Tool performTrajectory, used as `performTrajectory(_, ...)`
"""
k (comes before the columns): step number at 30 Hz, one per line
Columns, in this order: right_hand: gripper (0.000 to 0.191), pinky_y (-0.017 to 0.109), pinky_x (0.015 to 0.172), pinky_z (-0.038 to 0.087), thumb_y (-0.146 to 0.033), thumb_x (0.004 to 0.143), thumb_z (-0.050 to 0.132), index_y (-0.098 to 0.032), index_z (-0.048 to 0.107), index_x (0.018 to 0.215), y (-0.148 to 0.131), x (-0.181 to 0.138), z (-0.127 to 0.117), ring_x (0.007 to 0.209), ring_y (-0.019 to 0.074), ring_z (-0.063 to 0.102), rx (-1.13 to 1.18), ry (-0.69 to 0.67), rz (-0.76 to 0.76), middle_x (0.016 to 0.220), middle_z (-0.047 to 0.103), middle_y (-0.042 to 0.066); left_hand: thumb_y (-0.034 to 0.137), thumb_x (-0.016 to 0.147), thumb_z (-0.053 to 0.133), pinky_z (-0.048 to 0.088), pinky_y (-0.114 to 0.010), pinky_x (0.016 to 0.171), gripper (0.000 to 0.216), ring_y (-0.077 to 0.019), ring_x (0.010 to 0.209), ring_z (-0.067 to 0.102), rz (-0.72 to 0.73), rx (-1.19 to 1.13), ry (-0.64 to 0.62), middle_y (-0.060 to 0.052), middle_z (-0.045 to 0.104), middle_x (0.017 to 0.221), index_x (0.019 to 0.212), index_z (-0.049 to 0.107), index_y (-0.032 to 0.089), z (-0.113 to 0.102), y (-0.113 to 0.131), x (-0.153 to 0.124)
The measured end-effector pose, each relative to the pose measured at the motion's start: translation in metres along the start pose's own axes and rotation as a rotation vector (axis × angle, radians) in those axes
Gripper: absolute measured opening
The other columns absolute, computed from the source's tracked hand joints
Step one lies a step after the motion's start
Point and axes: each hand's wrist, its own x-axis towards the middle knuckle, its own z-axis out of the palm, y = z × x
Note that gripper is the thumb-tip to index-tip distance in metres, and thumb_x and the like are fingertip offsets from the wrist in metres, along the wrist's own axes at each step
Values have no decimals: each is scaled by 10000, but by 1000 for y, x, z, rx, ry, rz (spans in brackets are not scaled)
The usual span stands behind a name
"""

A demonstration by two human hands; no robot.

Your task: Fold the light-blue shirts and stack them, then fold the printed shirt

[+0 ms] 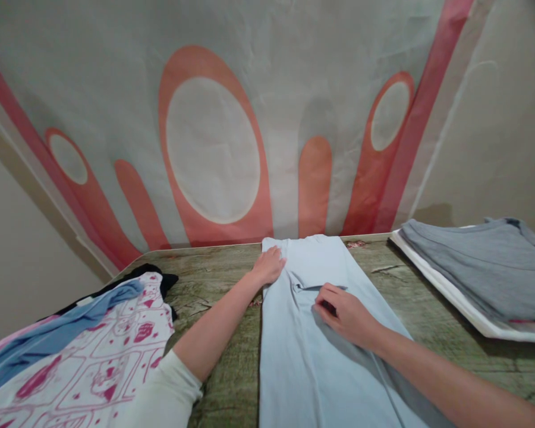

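Observation:
A light blue garment [289, 351], its exact kind unclear, lies in a long folded strip down the table. Part of it is doubled over near the far end, leaving a cloth edge across the middle and a small bunched crease. My left hand [268, 266] rests flat on its far left corner, fingers stretched over the cloth. Just below the doubled edge, my right hand [342, 312] is closed, with thumb and fingers curled together and a shadow on the cloth beneath. Whether any fabric is between those fingertips is hidden.
On the left lies a heap of clothes: a white piece with pink print [129, 351], a blue one [71, 321] and black cloth [147, 270]. At right, a grey shirt [477, 267] tops a white folded piece [446, 303]. A patterned backdrop [285, 196] stands behind the wood-look table [223, 279].

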Motion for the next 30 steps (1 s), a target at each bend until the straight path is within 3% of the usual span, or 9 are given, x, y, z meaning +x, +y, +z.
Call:
performTrajectory(3, 89, 254, 635, 381, -185, 825, 453, -201, 518, 766, 0, -1, 0, 666, 128, 487, -12, 5, 4, 807, 519, 9, 468, 928, 150, 184, -409, 1058, 569, -212, 1345, 163, -10, 71, -119, -101, 171, 1473, 1386, 226, 140, 0, -19, 3)
performTrajectory(8, 82, 251, 616, 380, -182, 814, 457, -202, 520, 765, 2, -2, 0, 656, 130, 481, -27, 8, -13, 800, 518, 9, 412, 925, 165, 107, -513, 1050, 550, -262, 1350, 122, -112, 113, -110, -123, 157, 1471, 1396, 203, 132, -15, -39, 10)
performTrajectory(12, 77, 252, 621, 383, -190, 809, 464, -202, 528, 766, 4, -3, 0, 662, 132, 487, -22, 9, -26, 796, 520, 8, 369, 926, 197, 31, -445, 1080, 537, -203, 1363, 33, -35, 120, -72, -76, 72, 1490, 1410, 154, 139, -16, -22, -10)
performTrajectory(17, 91, 255, 633, 388, -198, 812, 462, -203, 536, 760, 5, -2, 0, 665, 132, 494, -17, 5, -28, 792, 520, 6, 509, 917, 110, 113, -436, 1072, 606, -196, 1358, 94, 152, 30, -205, -69, 87, 1488, 1419, 117, 169, -9, -12, -39)
performTrajectory(22, 99, 256, 628, 398, -195, 814, 458, -199, 540, 759, 5, -3, 2, 672, 137, 502, -22, 18, -48, 798, 524, 13, 489, 924, 112, 99, -422, 1076, 575, -185, 1361, 71, 130, 20, -232, -41, 61, 1492, 1418, 115, 195, -17, -19, -40)
performTrajectory(25, 100, 261, 649, 411, -176, 813, 455, -198, 542, 769, 3, -5, 2, 699, 142, 510, -30, 24, -78, 817, 527, 22, 464, 927, 164, 114, -427, 1073, 556, -200, 1358, 97, 107, 53, -217, -62, 100, 1488, 1408, 162, 185, -24, -11, -44)
performTrajectory(30, 149, 291, 756, 421, -122, 800, 451, -193, 566, 864, 5, 0, -13, 826, 167, 524, -112, 52, -156, 903, 558, 50, 398, 935, 182, 146, -407, 1069, 523, -198, 1351, 131, 111, 64, -161, -92, 154, 1477, 1392, 209, 145, -26, 9, -79)
